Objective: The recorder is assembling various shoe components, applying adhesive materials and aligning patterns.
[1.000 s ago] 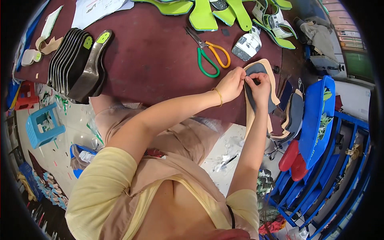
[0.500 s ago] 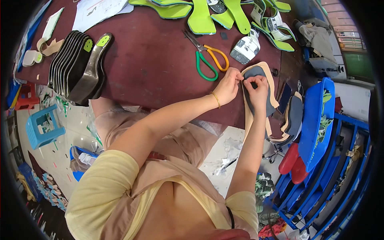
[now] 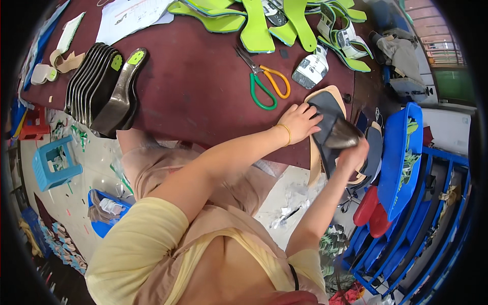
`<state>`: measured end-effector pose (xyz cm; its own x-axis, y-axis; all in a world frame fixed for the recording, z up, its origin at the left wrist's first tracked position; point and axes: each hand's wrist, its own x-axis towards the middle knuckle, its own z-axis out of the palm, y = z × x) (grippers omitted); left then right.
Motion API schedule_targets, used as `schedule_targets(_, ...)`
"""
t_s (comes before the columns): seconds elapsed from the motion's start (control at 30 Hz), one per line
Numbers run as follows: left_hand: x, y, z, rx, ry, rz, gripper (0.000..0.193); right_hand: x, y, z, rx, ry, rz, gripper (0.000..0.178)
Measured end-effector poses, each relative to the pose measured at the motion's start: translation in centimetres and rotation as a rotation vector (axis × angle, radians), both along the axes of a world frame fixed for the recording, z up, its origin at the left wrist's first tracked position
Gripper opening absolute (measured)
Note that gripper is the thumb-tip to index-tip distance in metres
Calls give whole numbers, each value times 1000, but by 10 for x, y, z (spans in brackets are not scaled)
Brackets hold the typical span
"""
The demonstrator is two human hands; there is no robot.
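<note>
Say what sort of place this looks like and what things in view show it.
Probably a shoemaking workshop, judging by the flat lime-green sole-shaped pieces, the row of glossy, dark, curved forms, and the metal scissors with green and orange loop handles.

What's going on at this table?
The person's left hand rests its fingers on a dark grey piece with a beige border. The right hand holds a shiny dark sheet over it; whether they're joined is unclear. Scissors lie beyond the left hand on the maroon tabletop.
</note>
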<state>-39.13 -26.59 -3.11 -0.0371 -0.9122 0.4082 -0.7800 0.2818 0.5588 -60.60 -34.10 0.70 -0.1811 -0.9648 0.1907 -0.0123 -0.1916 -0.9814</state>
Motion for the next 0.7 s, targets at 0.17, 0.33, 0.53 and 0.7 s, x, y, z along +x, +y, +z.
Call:
schedule_targets(0.17, -1, -2, 4, 72, -39, 2, 44, -127, 57, 74, -109, -244, -548, 32)
schedule_targets(0.33, -3, -2, 4, 107, -91, 11, 47, -252, 153, 199, -606, -40, -871, 33)
schedule_targets(0.53, 4, 4, 19, 118, 86, -14, 42, -201, 200, 264, -784, 447, -909, 36)
schedule_targets(0.7, 30, 41, 3, 179, 714, -258, 41, -24, 167, 188, -637, 408, -697, 25)
